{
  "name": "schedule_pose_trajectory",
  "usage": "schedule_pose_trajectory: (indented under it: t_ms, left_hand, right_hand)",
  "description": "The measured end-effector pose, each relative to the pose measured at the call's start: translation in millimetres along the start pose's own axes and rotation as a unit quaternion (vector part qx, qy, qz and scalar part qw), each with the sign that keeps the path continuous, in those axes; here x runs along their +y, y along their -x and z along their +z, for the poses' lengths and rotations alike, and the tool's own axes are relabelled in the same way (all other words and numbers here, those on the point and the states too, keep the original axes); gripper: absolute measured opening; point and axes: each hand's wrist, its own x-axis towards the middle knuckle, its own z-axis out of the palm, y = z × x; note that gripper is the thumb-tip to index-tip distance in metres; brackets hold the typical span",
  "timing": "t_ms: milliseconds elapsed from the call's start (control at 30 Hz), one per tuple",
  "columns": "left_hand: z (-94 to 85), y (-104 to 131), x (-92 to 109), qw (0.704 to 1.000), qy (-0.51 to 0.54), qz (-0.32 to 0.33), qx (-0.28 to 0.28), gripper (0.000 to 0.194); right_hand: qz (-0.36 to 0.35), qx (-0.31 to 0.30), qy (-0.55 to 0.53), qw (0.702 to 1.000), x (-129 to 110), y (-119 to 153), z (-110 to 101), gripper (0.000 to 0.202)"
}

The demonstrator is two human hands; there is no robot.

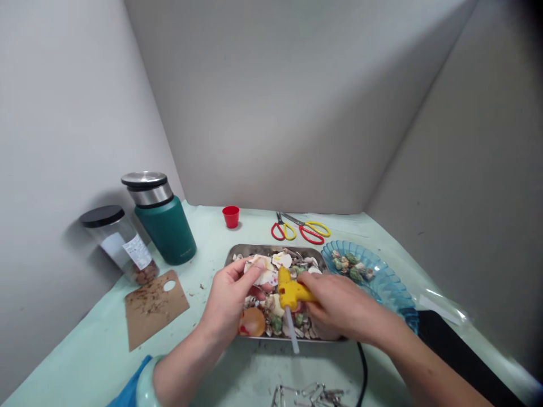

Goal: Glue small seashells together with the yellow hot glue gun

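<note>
My left hand (237,282) pinches a pale, flat shell piece (266,274) between thumb and fingers, above a metal tray (254,249) of shells. Wrapped round the handle of a yellow glue gun (291,291) is my right hand (326,297). A translucent glue stick (292,333) sticks out of the gun's back end toward me. The gun's nozzle points away from me, close to the right side of the shell piece; whether they touch I cannot tell. An orange, rounded shell (253,322) lies at the tray's near left.
A blue scalloped plate (388,277) with small greenish shells stands right of the tray. Two scissors (292,229) and a red cup (231,217) lie behind. Left are a green flask (165,226), a jar (123,243) and cardboard (156,311). Metal pins (311,394) and a black cord (363,373) are in front.
</note>
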Motion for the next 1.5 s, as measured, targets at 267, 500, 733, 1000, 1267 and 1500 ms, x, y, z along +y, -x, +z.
schedule_pose_trajectory:
  t_ms: [267, 500, 733, 1000, 1267, 1500]
  left_hand:
    - [-4.7, -5.4, -0.1, 1.000, -0.005, 0.005, 0.005, 0.027]
    - [-4.2, -6.0, 0.2, 0.999, -0.032, 0.000, 0.018, 0.034]
    - [-1.0, -5.2, -0.1, 0.992, -0.106, 0.017, 0.068, 0.028]
    - [-4.8, -3.8, -2.7, 0.984, -0.146, 0.046, 0.086, 0.024]
    - [-5.7, -5.1, -2.1, 0.981, -0.166, 0.050, 0.088, 0.022]
    - [-5.3, -3.7, -0.6, 0.980, -0.168, 0.054, 0.090, 0.024]
  right_hand:
    - [0.068, 0.167, -0.388, 0.904, 18.6, 5.6, -25.4, 0.028]
    - [-0.037, 0.016, -0.557, 0.829, -9.4, 9.5, -16.3, 0.032]
    - [-0.011, 0.037, -0.395, 0.918, -31.3, 7.0, -13.9, 0.025]
    - [0.007, 0.056, -0.328, 0.943, -37.4, 7.1, -8.6, 0.022]
    - [0.002, 0.061, -0.315, 0.947, -37.9, 7.4, -9.5, 0.023]
    - [0.021, 0.059, -0.324, 0.944, -38.7, 7.5, -10.2, 0.025]
